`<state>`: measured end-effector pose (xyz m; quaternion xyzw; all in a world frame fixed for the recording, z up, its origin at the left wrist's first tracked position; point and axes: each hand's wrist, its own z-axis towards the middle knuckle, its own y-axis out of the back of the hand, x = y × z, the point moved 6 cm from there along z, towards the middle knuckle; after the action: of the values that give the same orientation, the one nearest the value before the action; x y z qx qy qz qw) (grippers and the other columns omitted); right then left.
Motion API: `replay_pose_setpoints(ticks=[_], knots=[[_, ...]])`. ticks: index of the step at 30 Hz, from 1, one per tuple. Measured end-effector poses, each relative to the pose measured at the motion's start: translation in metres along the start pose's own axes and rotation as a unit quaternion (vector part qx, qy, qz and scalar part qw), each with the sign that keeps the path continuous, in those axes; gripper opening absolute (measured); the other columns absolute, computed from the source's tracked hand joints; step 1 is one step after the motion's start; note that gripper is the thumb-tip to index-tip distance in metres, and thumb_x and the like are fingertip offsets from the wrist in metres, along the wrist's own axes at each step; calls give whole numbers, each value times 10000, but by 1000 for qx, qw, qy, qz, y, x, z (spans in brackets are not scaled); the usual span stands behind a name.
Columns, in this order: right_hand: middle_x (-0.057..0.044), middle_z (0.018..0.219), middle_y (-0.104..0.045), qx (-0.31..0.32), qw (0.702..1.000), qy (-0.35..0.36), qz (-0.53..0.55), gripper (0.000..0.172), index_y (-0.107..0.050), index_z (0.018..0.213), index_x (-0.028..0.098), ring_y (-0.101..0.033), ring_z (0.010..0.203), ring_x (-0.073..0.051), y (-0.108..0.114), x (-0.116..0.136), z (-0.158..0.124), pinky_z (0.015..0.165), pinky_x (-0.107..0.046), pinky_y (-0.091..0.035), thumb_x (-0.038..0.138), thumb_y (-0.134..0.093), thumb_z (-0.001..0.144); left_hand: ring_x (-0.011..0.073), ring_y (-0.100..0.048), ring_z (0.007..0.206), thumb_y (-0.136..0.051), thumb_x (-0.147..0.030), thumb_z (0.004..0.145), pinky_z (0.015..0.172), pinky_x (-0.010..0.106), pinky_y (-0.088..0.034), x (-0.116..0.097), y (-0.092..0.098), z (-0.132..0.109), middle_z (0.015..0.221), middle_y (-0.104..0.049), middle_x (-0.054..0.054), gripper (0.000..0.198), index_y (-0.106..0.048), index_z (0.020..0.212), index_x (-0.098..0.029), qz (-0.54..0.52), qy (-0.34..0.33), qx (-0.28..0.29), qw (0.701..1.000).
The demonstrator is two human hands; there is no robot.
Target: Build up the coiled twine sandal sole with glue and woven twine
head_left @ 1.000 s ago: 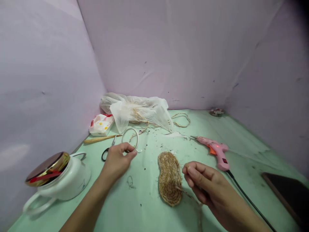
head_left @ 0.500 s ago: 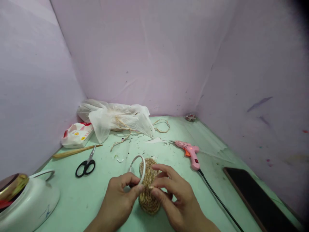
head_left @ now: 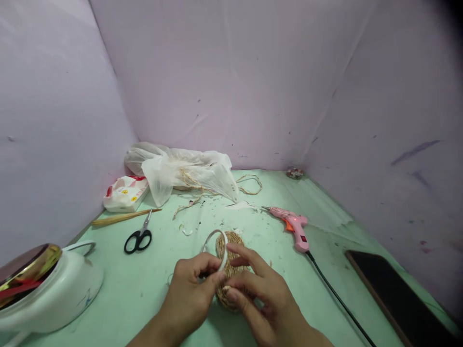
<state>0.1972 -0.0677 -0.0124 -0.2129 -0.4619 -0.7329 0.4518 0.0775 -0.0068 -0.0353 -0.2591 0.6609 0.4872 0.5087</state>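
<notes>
An oval coil of woven straw cord [head_left: 231, 237] lies on the table beneath both hands, partly covered by them. My left hand [head_left: 197, 289] is closed, pinching a thin white looped band [head_left: 224, 246] between thumb and fingers. The loop stands up in front of the coil's left side. Over the coil's right side, my right hand [head_left: 258, 294] pinches a small pale bit [head_left: 226, 288] between thumb and index finger; whether it is the cord's end I cannot tell. The other fingers of that hand are bent, near the white band.
Scissors [head_left: 138, 239] and a straw bundle [head_left: 125, 218] lie left, beside a tissue pack [head_left: 126, 194]. A plastic bag [head_left: 191, 171] is at the back. Right are a pink glue gun [head_left: 294, 226], its cable [head_left: 336, 293] and a phone [head_left: 394, 294]. A white container [head_left: 68, 294] stands near left.
The whole view has shifted, so the table items appear farther right. My hands keep their pinches; the right hand's fingers have come closer to the white band.
</notes>
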Motion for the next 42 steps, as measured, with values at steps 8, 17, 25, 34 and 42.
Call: replay_pose_setpoints(ticks=[8,17,25,34,42], knots=[[-116,1088,-520,21,998,-21,55,128,-628,752,160,-603,793,-163,-4,-1,0,733,-284,-479,119,-508,768,118,-467,548,-555,-234,695,524,200,-379,4,-4,0,530,-544,-13,152,-586,566,-159,28,-4,8,1000],[-27,770,-456,13,993,-51,101,123,-627,740,167,-499,668,-122,1,-6,3,550,-217,-435,157,-517,793,113,-500,530,-532,-238,731,513,188,-383,1,-8,-3,535,-591,1,188,-644,609,-149,66,-63,39,995],[-35,789,-611,-117,989,-58,66,111,-624,798,184,-575,679,-124,15,-11,-1,525,-200,-439,132,-526,806,103,-483,510,-555,-228,711,508,187,-382,2,-2,0,524,-565,-11,155,-634,605,-148,85,-59,12,995],[-20,733,-629,-117,988,-93,35,91,-649,821,177,-582,649,-122,15,-23,-1,578,-219,-454,167,-562,796,100,-470,497,-545,-219,713,500,194,-371,0,-8,-3,508,-544,-14,169,-606,573,-147,95,-62,41,993],[0,673,-541,-31,987,-152,-37,157,-550,748,179,-496,596,-123,4,-29,-2,555,-242,-386,216,-437,850,122,-511,566,-531,-208,728,554,212,-394,-1,-11,-2,578,-602,-1,152,-659,674,-148,69,-36,93,993]])
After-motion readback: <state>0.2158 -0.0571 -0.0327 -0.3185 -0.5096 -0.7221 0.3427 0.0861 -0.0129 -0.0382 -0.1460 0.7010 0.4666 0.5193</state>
